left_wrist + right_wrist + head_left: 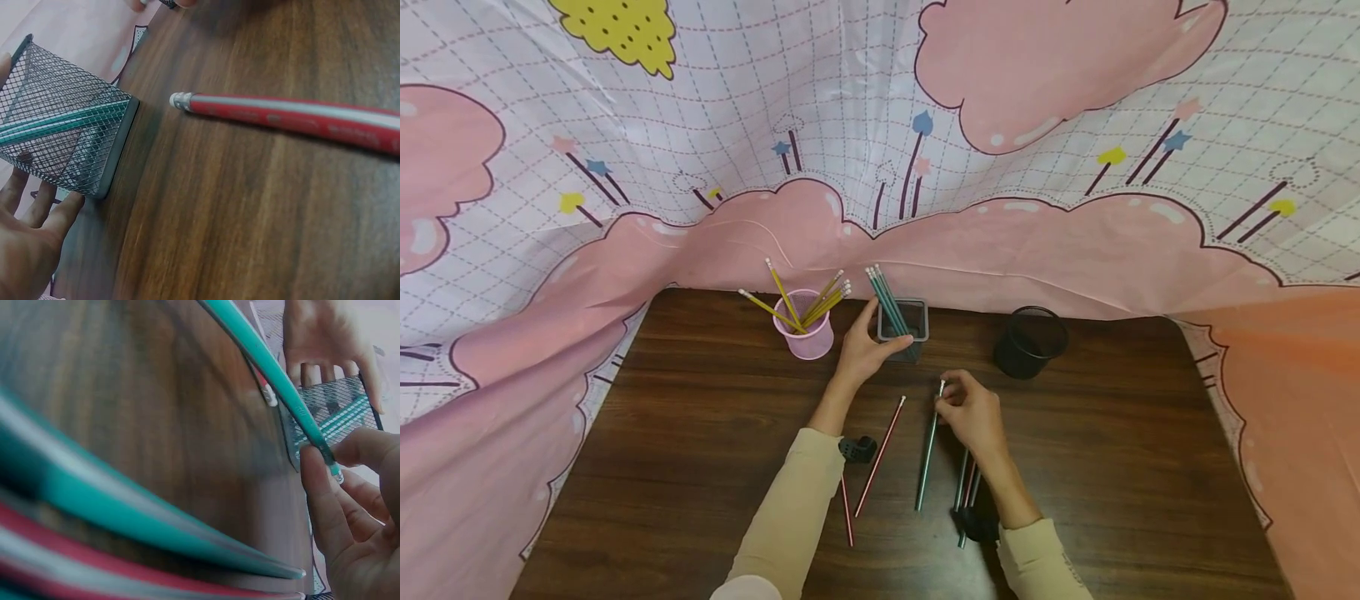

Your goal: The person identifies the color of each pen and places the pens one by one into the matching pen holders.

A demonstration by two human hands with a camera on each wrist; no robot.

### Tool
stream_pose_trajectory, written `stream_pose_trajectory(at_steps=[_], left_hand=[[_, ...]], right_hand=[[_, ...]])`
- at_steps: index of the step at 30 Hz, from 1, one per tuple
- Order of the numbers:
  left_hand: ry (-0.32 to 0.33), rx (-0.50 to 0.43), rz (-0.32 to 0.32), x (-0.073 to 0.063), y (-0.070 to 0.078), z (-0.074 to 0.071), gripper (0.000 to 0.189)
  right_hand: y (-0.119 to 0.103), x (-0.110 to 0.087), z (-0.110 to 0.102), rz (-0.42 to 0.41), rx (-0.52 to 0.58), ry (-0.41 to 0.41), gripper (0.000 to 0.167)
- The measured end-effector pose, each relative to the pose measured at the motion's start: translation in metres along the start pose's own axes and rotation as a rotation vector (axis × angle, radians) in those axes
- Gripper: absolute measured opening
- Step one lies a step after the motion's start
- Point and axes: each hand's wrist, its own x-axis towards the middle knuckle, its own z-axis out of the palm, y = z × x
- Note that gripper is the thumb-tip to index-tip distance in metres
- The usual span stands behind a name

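Note:
My left hand holds a square black mesh pencil holder, thumb across its front and fingers along its side. Several green pencils lean inside it, eraser ends up. Between thumb and fingertips, my right hand pinches a green pencil near its white eraser, the shaft slanting down toward the person. In the right wrist view this pinched pencil overlaps the mesh holder. A red pencil lies on the table close to the left wrist.
A pink mesh cup with several yellow pencils stands left of the square holder. To the right is a round black mesh cup. Another red pencil lies by the left sleeve. Green and red pencils lie beneath the right wrist.

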Motion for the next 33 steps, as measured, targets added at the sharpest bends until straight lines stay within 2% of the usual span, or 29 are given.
stream_pose_trajectory(at_steps=[7, 15, 25, 33], left_hand=[[0.001, 0.026, -0.032, 0.000, 0.002, -0.001, 0.100], [-0.020, 0.053, -0.033, 0.003, 0.003, -0.002, 0.100], [-0.066, 0.087, 0.026, 0.010, 0.003, -0.007, 0.095], [-0.086, 0.114, 0.034, 0.014, 0.004, -0.010, 0.095]], right_hand=[[-0.005, 0.006, -0.007, -0.026, 0.065, 0.057, 0.035], [-0.011, 0.015, -0.015, -0.062, 0.113, 0.100, 0.035], [-0.024, 0.023, -0.022, -0.074, 0.182, 0.121, 0.034], [-0.033, 0.033, -0.030, -0.117, 0.219, 0.157, 0.034]])
